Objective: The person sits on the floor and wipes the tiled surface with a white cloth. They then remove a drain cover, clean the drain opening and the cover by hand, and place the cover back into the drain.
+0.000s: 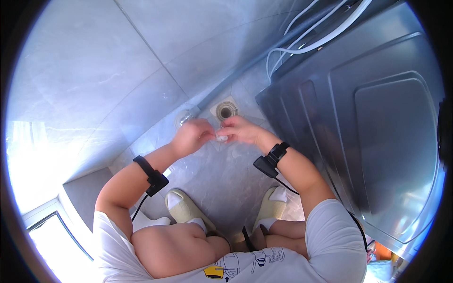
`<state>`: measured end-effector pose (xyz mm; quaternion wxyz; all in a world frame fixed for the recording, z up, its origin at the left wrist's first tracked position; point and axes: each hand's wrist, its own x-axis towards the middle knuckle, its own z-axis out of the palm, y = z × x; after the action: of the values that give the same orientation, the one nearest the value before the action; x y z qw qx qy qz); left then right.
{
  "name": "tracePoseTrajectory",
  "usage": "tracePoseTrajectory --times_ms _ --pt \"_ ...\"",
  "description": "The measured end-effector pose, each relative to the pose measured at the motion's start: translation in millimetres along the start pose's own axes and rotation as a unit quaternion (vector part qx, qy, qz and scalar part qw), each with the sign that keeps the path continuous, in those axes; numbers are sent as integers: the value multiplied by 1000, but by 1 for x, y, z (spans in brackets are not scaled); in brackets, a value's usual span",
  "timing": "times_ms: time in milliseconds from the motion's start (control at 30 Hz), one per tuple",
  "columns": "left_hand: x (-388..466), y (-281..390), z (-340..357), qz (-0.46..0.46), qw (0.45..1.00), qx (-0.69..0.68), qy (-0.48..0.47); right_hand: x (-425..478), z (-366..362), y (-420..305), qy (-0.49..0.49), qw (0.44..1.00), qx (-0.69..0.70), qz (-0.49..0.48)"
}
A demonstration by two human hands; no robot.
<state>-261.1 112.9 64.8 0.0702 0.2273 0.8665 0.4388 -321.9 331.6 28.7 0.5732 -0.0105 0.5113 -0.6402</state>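
Both hands meet above the tiled floor in the middle of the view. My right hand point(242, 130) pinches a small whitish, partly clear object point(222, 137), too small to identify. The fingertips of my left hand point(194, 136) touch or nearly touch its left side; whether they grip it I cannot tell. Just beyond my right hand is a round floor drain opening point(226, 111) in a square frame. Behind my left hand, a clear fitting point(185, 116) stands on the floor at the end of a grey pipe point(226, 79).
A large dark metal appliance panel point(389, 116) fills the right side, with pale hoses point(318, 44) behind it. Grey wall tiles point(116, 70) rise at the left. My feet in pale green slippers point(187, 210) stand below my hands. Black devices with cords are strapped on both forearms.
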Motion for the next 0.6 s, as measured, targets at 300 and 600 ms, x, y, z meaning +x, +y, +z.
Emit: tracePoseTrajectory --times_ms 300,600 --pt "2 6 -11 -22 996 -82 -33 -1 -12 -4 -53 999 -2 -5" --pt "-5 1 -9 -88 994 -53 23 -9 -27 -11 35 999 -15 -15"
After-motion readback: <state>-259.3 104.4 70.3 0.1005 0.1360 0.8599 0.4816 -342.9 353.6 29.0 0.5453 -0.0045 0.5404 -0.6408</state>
